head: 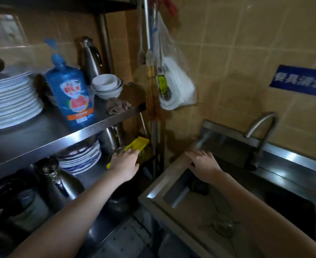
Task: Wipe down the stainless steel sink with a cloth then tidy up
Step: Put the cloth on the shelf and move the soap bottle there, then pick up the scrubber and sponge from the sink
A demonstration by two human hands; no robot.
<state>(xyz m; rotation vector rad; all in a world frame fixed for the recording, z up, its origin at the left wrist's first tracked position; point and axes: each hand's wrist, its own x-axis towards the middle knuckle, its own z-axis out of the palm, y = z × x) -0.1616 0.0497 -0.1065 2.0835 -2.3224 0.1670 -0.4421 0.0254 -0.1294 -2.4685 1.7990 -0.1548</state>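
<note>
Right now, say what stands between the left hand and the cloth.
The upper shelf: the left hand is under its front edge, at the lower shelf; the cloth lies on top. From the front, nothing blocks the cloth.

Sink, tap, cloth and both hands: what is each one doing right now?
Sink: no water pooled, nothing in the basin.
Faucet: no water visibly running.
Cloth: crumpled on the shelf, untouched.
Left hand: fingers on a yellow thing.
Right hand: resting on the sink's back corner, holding nothing.
</note>
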